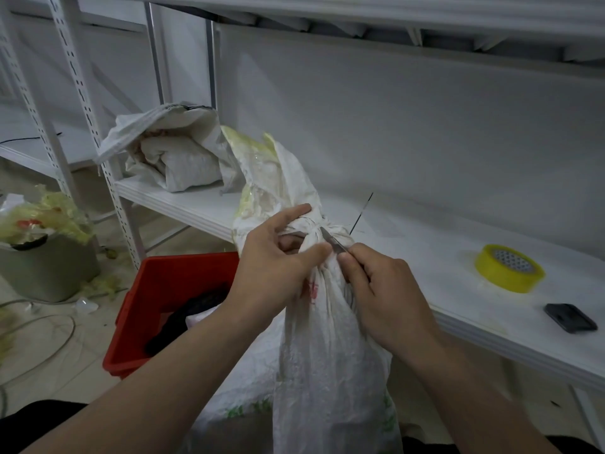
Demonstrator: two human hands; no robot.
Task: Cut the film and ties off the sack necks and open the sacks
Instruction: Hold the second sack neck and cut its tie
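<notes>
A white woven sack (330,348) stands upright in front of me, its neck bunched and bound by a tie (311,228). My left hand (271,273) grips the neck just below the tie, thumb and forefinger around it. My right hand (379,290) holds a small blade (334,244) whose tip touches the tie from the right. Above the tie the sack's loose top (271,178) flares up, with yellowish film on it. A second sack (173,149), crumpled and open, lies on the shelf behind.
The white shelf (425,257) carries a roll of yellow tape (509,268) and a dark flat object (569,317). A red crate (170,303) sits on the floor at left. A grey bin (45,267) full of yellowish film scraps stands further left, with cables near it.
</notes>
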